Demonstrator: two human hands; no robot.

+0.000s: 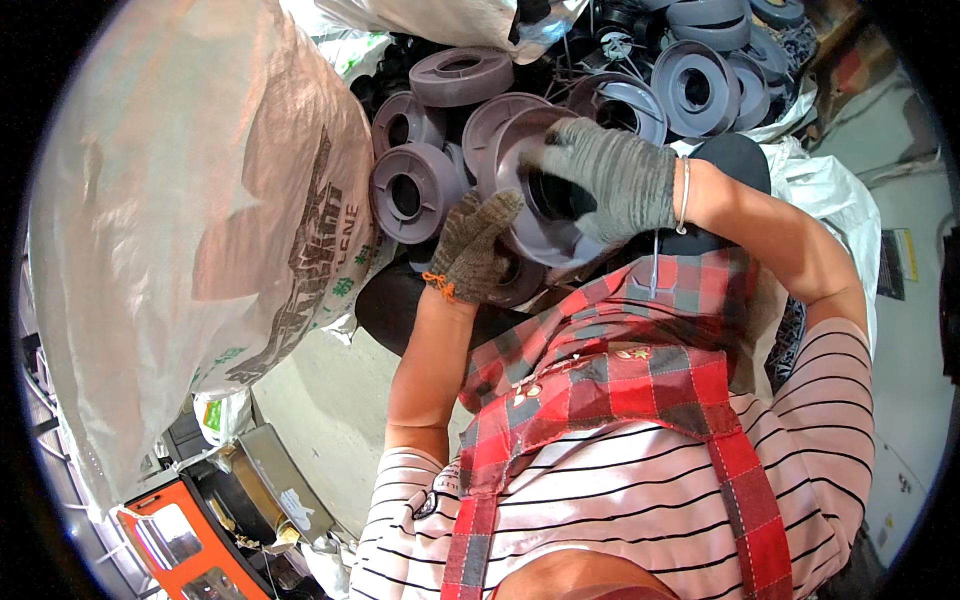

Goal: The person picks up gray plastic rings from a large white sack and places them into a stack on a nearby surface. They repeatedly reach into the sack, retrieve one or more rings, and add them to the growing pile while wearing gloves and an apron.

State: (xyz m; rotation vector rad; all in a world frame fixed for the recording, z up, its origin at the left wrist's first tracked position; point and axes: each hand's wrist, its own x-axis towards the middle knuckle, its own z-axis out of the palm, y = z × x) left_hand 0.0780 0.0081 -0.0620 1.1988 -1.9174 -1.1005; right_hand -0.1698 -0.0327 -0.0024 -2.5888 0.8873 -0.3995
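Note:
In front of me, tilted toward my lap, is a large grey plastic ring with a wide rim and a dark round opening. My left hand, in a brown-grey knit glove with orange cord at the wrist, grips its left rim, thumb along the edge. Across the ring's upper right lies my right hand, in a grey knit glove. Its fingertips are smeared by motion near the opening, so their grip is unclear. A similar spoked grey ring rests just left of my left hand.
Several more grey rings and dark plastic parts are heaped beyond my hands. A big white woven sack stands at the left. Lower left is an orange-framed machine. White sheeting lies at the right, and a checked apron covers my lap.

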